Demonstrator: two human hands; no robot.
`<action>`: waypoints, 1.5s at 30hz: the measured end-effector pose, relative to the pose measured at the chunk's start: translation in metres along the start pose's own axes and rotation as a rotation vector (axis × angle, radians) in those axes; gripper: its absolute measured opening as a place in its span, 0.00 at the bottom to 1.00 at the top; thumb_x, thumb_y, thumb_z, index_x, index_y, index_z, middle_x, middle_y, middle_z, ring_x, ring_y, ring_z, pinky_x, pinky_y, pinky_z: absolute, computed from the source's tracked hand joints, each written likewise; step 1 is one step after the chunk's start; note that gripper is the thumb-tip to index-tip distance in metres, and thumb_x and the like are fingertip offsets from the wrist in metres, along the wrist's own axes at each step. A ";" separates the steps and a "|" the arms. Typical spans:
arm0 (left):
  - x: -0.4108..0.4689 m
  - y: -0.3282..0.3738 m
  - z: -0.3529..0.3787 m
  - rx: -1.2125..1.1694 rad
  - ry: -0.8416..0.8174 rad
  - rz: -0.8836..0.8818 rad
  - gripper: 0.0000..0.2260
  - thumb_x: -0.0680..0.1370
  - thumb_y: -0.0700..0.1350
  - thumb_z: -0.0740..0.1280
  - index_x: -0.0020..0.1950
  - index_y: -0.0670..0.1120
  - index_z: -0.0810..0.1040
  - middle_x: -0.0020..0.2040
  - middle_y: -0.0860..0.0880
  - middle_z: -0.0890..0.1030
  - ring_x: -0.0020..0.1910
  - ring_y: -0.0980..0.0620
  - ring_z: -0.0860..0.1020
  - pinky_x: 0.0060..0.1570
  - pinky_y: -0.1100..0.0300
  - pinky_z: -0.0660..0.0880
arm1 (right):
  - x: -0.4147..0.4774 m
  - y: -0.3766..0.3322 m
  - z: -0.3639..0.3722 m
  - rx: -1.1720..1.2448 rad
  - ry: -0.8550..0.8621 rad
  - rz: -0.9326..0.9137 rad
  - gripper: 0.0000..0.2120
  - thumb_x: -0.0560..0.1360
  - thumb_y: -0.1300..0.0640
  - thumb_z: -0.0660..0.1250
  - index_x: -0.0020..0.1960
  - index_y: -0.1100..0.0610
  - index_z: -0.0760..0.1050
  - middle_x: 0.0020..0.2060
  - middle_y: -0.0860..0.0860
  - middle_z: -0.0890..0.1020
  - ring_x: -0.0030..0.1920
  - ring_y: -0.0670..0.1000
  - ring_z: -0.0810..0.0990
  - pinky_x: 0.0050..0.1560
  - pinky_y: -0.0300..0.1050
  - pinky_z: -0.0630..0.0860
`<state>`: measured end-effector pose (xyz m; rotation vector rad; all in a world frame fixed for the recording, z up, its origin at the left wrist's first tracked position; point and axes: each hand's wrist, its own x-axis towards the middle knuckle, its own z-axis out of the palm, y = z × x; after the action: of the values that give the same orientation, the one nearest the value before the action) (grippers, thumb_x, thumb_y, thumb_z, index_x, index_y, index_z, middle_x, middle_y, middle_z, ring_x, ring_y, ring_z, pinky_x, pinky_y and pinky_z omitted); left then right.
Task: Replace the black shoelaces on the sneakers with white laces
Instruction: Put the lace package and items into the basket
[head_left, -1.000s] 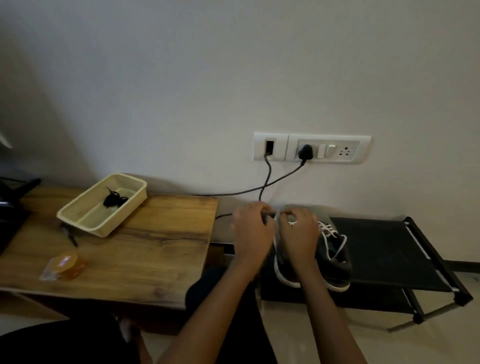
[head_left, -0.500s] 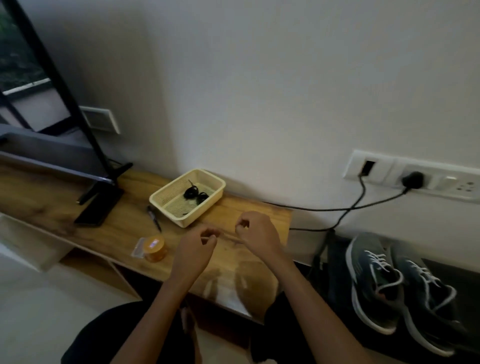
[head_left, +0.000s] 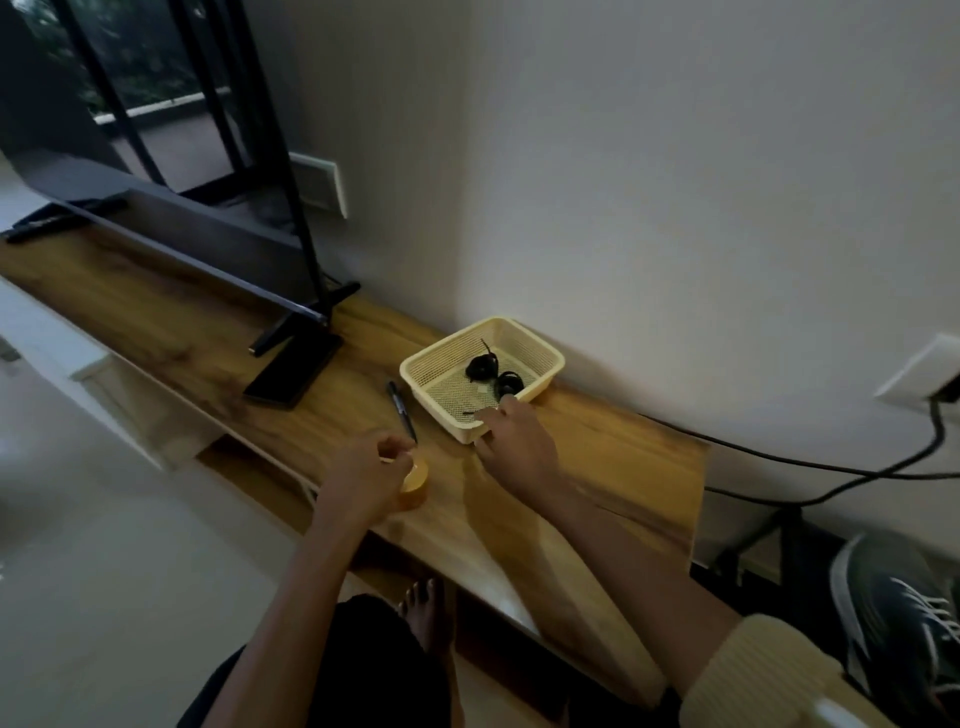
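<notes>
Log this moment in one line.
left hand: fingers curled, by orange roll | right hand: at basket near rim | black laces: in basket | sneaker: white-laced

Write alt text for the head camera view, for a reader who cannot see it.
A person's right hand reaches over the near rim of a cream basket holding coiled black laces on a wooden table, while the left hand curls beside a small orange object. A grey sneaker with white laces sits at lower right.
</notes>
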<state>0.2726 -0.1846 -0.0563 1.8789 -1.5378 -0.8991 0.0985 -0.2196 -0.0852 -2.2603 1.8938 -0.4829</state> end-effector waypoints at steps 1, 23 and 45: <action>0.001 -0.002 -0.003 -0.014 -0.009 -0.024 0.09 0.77 0.41 0.66 0.56 0.47 0.79 0.56 0.50 0.79 0.53 0.55 0.74 0.50 0.61 0.68 | 0.004 -0.005 0.005 -0.029 0.007 0.004 0.16 0.78 0.55 0.59 0.64 0.58 0.73 0.59 0.56 0.71 0.59 0.55 0.69 0.46 0.46 0.71; 0.039 -0.021 0.027 0.621 -0.215 -0.107 0.37 0.70 0.56 0.72 0.75 0.54 0.59 0.72 0.47 0.64 0.71 0.42 0.60 0.66 0.50 0.62 | -0.023 0.028 -0.012 -0.236 -0.077 0.005 0.11 0.79 0.56 0.59 0.56 0.57 0.77 0.55 0.53 0.74 0.59 0.54 0.68 0.44 0.47 0.74; 0.023 0.034 0.067 0.134 0.119 0.362 0.35 0.72 0.52 0.71 0.75 0.51 0.57 0.64 0.47 0.71 0.59 0.50 0.73 0.49 0.60 0.71 | -0.007 0.041 -0.062 0.694 -0.025 0.208 0.11 0.73 0.63 0.69 0.53 0.54 0.78 0.45 0.49 0.79 0.42 0.46 0.77 0.46 0.35 0.74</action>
<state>0.2017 -0.2136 -0.0761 1.6318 -1.8227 -0.5243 0.0387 -0.2153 -0.0415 -1.5962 1.5839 -0.9016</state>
